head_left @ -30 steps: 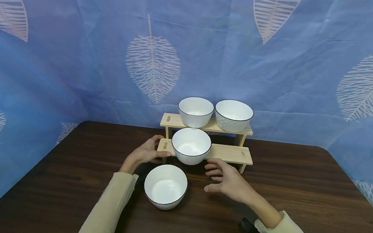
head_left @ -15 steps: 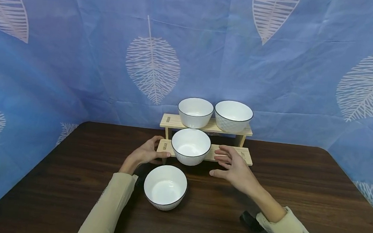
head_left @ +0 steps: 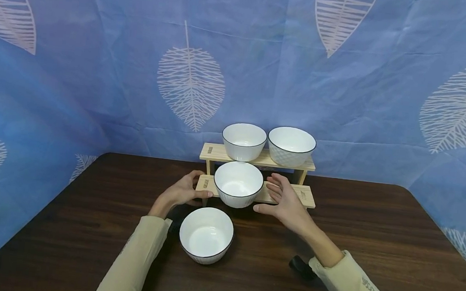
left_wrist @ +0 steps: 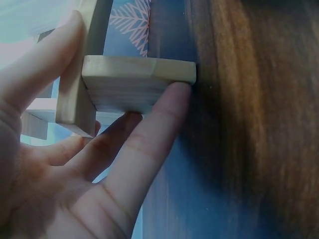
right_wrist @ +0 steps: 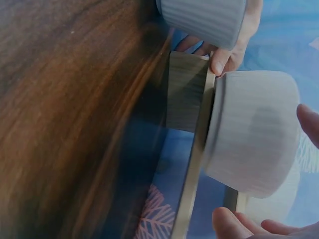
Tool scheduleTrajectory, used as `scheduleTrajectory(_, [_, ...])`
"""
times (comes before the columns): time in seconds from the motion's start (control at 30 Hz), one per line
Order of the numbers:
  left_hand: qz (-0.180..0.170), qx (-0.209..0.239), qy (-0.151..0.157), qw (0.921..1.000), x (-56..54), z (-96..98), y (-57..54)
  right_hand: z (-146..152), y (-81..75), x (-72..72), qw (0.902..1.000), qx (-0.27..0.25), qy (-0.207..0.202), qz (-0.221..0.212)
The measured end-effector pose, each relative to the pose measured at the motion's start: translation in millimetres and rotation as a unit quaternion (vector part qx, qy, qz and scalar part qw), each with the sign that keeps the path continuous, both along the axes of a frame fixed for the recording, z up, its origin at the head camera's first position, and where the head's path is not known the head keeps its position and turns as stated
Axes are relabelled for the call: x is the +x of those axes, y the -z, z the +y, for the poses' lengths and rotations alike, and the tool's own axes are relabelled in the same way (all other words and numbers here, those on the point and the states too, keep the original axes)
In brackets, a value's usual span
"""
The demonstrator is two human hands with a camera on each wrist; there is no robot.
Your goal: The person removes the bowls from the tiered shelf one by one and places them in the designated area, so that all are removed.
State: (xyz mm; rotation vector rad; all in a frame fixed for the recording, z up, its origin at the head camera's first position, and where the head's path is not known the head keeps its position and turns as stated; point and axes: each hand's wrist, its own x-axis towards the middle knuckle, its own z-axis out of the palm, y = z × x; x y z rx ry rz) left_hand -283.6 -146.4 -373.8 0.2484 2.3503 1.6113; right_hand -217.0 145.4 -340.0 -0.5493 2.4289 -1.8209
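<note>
Left hand grips the wooden rack, right hand hangs loosely spread by the lower bowl, and with two upper bowls already up, just the near bowl on the surface seems left.

Blue leaf-print curtain, dark wooden table

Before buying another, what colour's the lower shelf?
The lower wooden shelf is pale tan; best: head view.

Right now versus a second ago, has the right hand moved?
Yes, forward: in the head view, the right hand now partly overlaps the lower shelf, instead of sitting almost wholly in front of it.
</note>
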Motion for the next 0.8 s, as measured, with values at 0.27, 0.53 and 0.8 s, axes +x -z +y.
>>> scheduleTrajectory(0.27, [-0.007,0.006,-0.004,1.0000,-1.6,-0.3,1.5,-7,8.2,-10.0,0.9997,-0.018,0.001,-0.018])
scheduleTrajectory(0.53, [-0.003,0.014,0.002,0.9999,-2.8,-2.4,1.5,-19,9.6,-17.8,0.9996,-0.019,0.003,-0.021])
scheduleTrajectory(0.8, [-0.005,0.009,0.000,0.9999,-2.2,-0.7,4.1,-26,12.6,-20.5,0.9997,0.005,0.018,-0.018])
